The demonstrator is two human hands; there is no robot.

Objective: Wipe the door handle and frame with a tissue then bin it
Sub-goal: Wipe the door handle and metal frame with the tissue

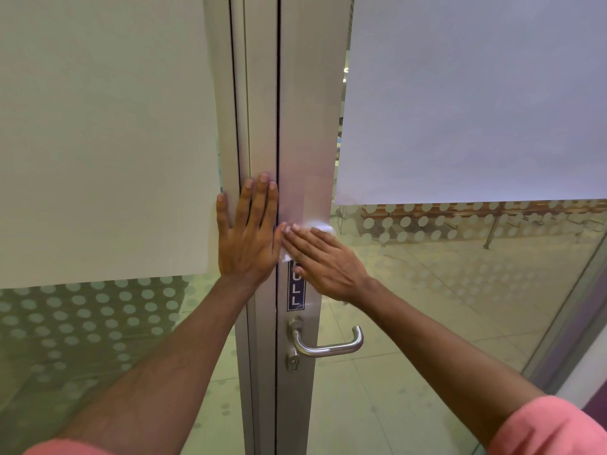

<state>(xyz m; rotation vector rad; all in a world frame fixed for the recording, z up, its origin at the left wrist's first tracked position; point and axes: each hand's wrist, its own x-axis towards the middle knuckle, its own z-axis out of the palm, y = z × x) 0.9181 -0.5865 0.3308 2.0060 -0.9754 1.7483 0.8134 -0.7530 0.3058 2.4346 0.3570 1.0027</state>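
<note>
Tissue (320,228) is pressed flat on the door frame (305,126) under the right hand (323,262), above the handle (328,346).

The tissue is white and mostly covered; only small parts show at the fingertips and near the thumb, so its long axis I cannot tell. The right hand fingers (297,239) lie straight and close together on it, pointing up and to the left. The left hand (248,239) is flat on the frame just beside, fingers spread and pointing up, holding nothing. The frame is grey metal and runs vertical. Under the right hand is a blue sticker (295,290) with white letters. The handle is a metal lever, its long axis horizontal, pointing right, with a keyhole (293,362) below it. On both sides is glass (98,323) with white dots and white sheets. Behind the glass are a tiled floor (377,405) and benches (460,213).
</note>
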